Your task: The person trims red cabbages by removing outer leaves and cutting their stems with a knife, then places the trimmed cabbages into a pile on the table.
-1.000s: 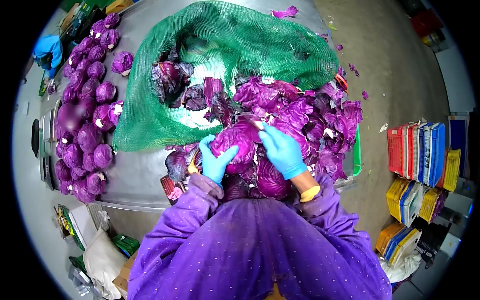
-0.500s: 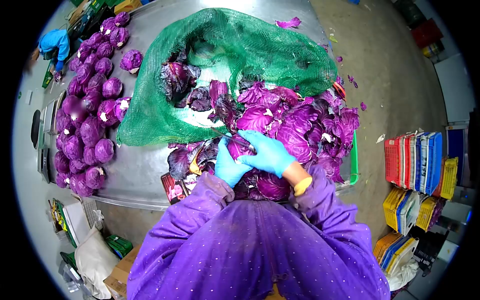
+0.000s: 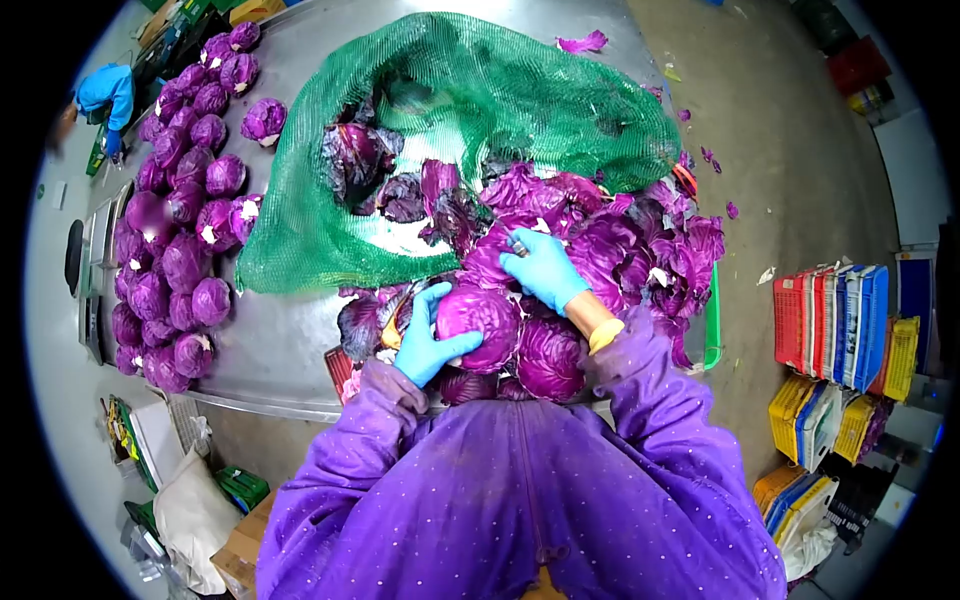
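Observation:
A round red cabbage (image 3: 478, 328) rests in my left hand (image 3: 432, 340), whose gloved fingers and thumb wrap its left side. My right hand (image 3: 548, 272), also in a blue glove, is closed just above and right of that head. A small dark piece of the knife (image 3: 519, 249) shows at its fingers; the blade is mostly hidden. Against those fingers lies a loose purple cabbage leaf (image 3: 488, 258). Another cabbage head (image 3: 550, 358) sits below my right wrist. Beyond my hands spreads a green mesh sack (image 3: 470, 80) with dark, wilted cabbage (image 3: 355, 160) in its opening.
Trimmed leaves (image 3: 610, 250) are heaped at the right of the metal table (image 3: 270, 350). Many cabbage heads (image 3: 183, 262) line its left side. Stacked crates (image 3: 830, 325) stand on the floor at right. A person in blue (image 3: 105, 95) is at far left.
My right hand has moved up and away from the cabbage, beside a leaf. My left hand has shifted left and down, uncovering the smooth head. The knife blade is no longer plainly visible.

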{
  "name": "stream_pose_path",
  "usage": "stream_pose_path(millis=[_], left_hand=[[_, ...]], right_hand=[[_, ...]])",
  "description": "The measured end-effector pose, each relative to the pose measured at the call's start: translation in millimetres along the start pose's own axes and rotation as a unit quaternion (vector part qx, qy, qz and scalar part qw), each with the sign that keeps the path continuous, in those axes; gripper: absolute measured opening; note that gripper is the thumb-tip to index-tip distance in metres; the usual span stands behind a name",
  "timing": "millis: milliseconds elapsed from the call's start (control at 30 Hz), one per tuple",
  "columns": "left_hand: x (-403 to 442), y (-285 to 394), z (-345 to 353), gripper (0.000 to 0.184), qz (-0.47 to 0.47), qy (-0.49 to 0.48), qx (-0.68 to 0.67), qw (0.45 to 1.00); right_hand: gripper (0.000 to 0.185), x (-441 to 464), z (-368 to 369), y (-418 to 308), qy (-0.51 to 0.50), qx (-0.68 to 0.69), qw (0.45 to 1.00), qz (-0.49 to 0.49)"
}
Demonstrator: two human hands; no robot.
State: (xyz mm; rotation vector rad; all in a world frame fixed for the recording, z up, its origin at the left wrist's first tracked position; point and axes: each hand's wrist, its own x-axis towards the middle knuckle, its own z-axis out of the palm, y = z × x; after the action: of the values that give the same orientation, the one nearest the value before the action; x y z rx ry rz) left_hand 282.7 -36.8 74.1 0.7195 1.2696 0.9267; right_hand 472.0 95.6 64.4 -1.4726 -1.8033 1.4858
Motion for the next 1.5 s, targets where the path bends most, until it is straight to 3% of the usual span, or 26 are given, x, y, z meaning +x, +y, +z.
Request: stream_pose_path(millis=[67, 100, 133, 233, 267, 333, 433, 467, 500, 567, 633, 667, 733, 833, 900, 1000, 1133, 1200, 1267, 1300, 1333, 1400, 1467, 1500], left_hand=[[6, -2, 5, 0.097, 0.048, 0.019, 0.158, 0.986], [7, 2, 7, 0.096, 0.049, 0.025, 0.15, 0.987], [8, 5, 8, 0.094, 0.051, 0.028, 0.143, 0.988], [9, -10, -14, 0.082, 0.052, 0.0, 0.041, 0.998], [8, -16, -22, 0.079, 0.069, 0.016, 0.028, 0.997], [3, -19, -22, 0.075, 0.06, 0.061, -0.064, 0.994], [10, -30, -18, 0.07, 0.065, 0.081, -0.205, 0.973], [12, -25, -10, 0.069, 0.062, 0.084, -0.252, 0.962], [14, -21, -4, 0.067, 0.078, 0.084, -0.258, 0.959], [20, -23, 0, 0.07, 0.096, 0.094, -0.199, 0.971], [21, -18, 4, 0.073, 0.116, 0.102, -0.145, 0.977], [19, -18, 3, 0.077, 0.13, 0.095, -0.141, 0.977], [16, -19, 3, 0.08, 0.153, 0.099, -0.133, 0.974], [14, -15, 5, 0.084, 0.183, 0.124, -0.074, 0.973], [15, -16, 8, 0.083, 0.2, 0.143, -0.059, 0.967], [17, -20, 9, 0.078, 0.201, 0.171, -0.129, 0.956], [30, -26, 1, 0.06, 0.168, 0.149, -0.352, 0.908], [27, -12, 4, 0.067, 0.107, 0.148, -0.424, 0.887], [22, -3, 3, 0.073, 0.108, 0.113, -0.495, 0.855], [17, 5, 4, 0.075, 0.112, 0.104, -0.489, 0.859], [13, 13, 6, 0.076, 0.115, 0.094, -0.485, 0.862], [13, 14, 6, 0.077, 0.116, 0.078, -0.483, 0.865], [18, 3, -2, 0.077, 0.109, 0.064, -0.485, 0.865], [18, 4, -3, 0.078, 0.114, 0.051, -0.453, 0.883]], right_hand=[[0.022, -10, 9, -15, -0.001, -0.011, 0.998, -0.062], [0.021, -10, 10, -10, 0.01, 0.005, 0.997, -0.08], [0.021, -8, 7, -8, 0.072, 0.044, 0.995, -0.051], [0.022, -8, -23, 30, 0.118, 0.009, 0.987, 0.104], [0.033, -16, -27, 34, 0.143, -0.01, 0.984, 0.104], [0.051, -43, -27, 21, 0.256, -0.115, 0.957, -0.075], [0.066, -80, -2, -7, 0.138, 0.024, 0.985, -0.104], [0.064, -87, 7, -13, 0.086, 0.034, 0.991, -0.095], [0.061, -87, 16, -19, 0.055, 0.102, 0.993, -0.023], [0.055, -81, 26, -21, 0.038, 0.179, 0.982, 0.052], [0.048, -66, 26, -24, 0.062, 0.198, 0.977, 0.057], [0.039, -67, 18, -26, 0.042, 0.245, 0.962, 0.114], [0.024, -66, 20, -19, 0.087, 0.228, 0.969, 0.032], [0.013, -62, 26, -4, 0.173, 0.069, 0.98, -0.067], [0.011, -59, 24, 1, 0.176, 0.143, 0.974, -0.013], [0.008, -64, 12, -17, 0.195, 0.28, 0.938, 0.06], [0.012, -71, 7, -11, 0.255, 0.346, 0.902, 0.037], [0.008, -77, -7, -24, 0.276, 0.356, 0.89, 0.067], [0.007, -74, -27, -10, 0.296, 0.342, 0.891, 0.045], [0.015, -69, -35, -5, 0.294, 0.282, 0.913, 0.011], [0.04, -72, -42, -1, 0.258, 0.207, 0.943, 0.047], [0.065, -67, -34, -9, 0.26, 0.062, 0.94, -0.21], [0.076, -69, -32, -43, 0.09, 0.071, 0.97, -0.213], [0.073, -66, -33, -56, 0.039, 0.044, 0.976, -0.211]])
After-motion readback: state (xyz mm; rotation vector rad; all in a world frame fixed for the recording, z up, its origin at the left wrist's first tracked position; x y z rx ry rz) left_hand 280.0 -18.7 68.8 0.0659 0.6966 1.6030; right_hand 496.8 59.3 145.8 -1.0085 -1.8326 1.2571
